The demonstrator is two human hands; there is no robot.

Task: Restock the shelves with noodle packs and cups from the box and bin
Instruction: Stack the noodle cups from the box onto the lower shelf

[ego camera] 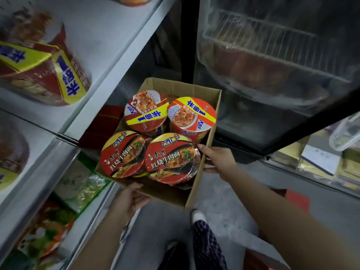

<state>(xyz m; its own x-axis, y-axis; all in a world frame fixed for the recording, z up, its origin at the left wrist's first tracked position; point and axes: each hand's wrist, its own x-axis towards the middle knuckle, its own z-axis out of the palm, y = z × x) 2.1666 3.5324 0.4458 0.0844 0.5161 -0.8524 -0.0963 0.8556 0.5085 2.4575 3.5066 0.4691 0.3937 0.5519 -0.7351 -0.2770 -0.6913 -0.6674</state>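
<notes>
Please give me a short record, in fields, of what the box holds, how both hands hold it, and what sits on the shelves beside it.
container: open brown cardboard box, held up above the floor
contents: four round red-lidded noodle cups, two near, two far, lids up
left hand: grips the box's near edge
right hand: grips the box's right wall, thumb along the rim
left of box: white metal shelves with a large red and yellow noodle bowl; green packs lower down
right of box: glass-door fridge
</notes>
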